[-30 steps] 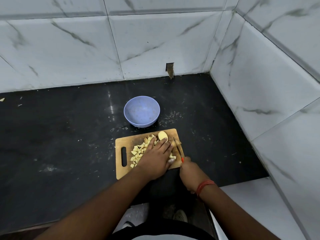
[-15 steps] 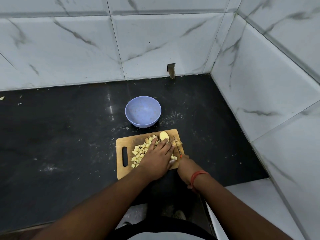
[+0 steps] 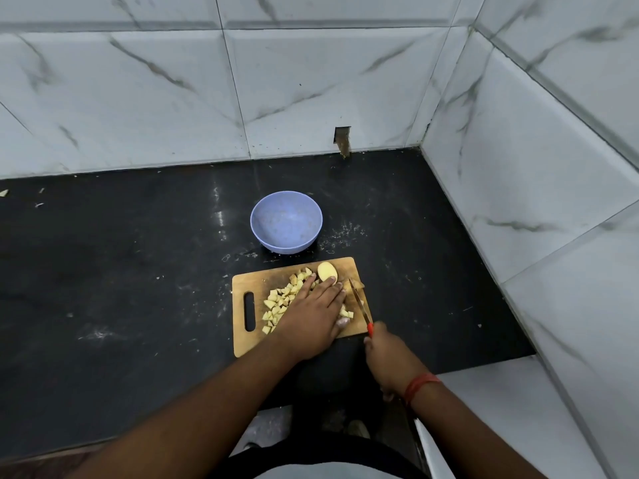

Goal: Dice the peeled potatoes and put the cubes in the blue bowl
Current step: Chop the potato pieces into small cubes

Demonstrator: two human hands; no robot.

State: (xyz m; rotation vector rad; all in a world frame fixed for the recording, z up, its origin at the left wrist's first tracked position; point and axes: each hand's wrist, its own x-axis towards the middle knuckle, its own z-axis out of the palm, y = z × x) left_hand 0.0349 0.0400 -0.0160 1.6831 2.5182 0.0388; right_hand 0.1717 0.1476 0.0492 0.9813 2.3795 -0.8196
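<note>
From the head camera we are looking down at a wooden cutting board [image 3: 249, 344] lying on the dark counter [image 3: 121, 271], pushed toward the corner where marbled tiled walls [image 3: 311, 81] are meeting. Our left hand [image 3: 313, 314] is lying flat on the board, fingers straight and spread over a heap of potato cubes [image 3: 276, 302], with its fingertips touching a peeled potato piece [image 3: 327, 271] sitting at the board's far edge. Our right hand [image 3: 389, 359] is curling round the red handle of a knife [image 3: 359, 304]; the blade is angling away from us along the board's right side, just beside the left hand, though we cannot tell whether it is touching the wood. The blue bowl [image 3: 286, 226] is standing on the counter just beyond the board, apart from it, showing no cubes inside. A red thread band [image 3: 420, 387] is circling our right wrist. Pale specks are lying scattered on the counter around the bowl and board.
</note>
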